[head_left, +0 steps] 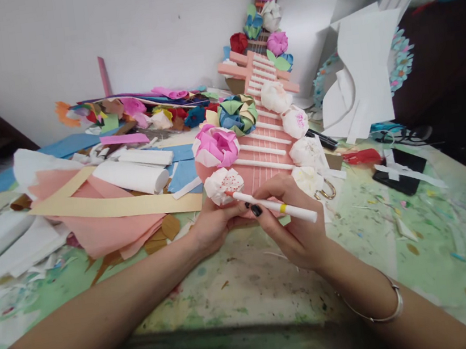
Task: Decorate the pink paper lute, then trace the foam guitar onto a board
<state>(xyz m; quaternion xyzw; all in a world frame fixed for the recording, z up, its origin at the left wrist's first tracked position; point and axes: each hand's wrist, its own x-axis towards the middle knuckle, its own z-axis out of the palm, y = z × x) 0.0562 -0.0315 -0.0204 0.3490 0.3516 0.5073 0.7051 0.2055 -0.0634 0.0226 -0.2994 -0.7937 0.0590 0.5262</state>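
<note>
My right hand (292, 218) is closed around a white marker pen (295, 210) with a yellow band. Its red tip touches a white paper flower (222, 185) that carries small red dots. My left hand (214, 225) grips the lower left edge of a pink paper guitar (269, 141), just under that flower; some of its fingers are hidden. Along the guitar's sides sit a pink and white flower (216, 145), a blue and green flower (238, 115) and several whitish flowers. White strips and thin strings cross the guitar's front, and its neck leans away from me.
Left of the guitar lie white paper rolls (132, 176), a cream paper strip (134, 203) and pink sheets (108, 237). Coloured paper flowers (134, 110) are heaped by the wall. To the right are a black phone-like slab (402, 171), a red object (360, 157) and paper scraps.
</note>
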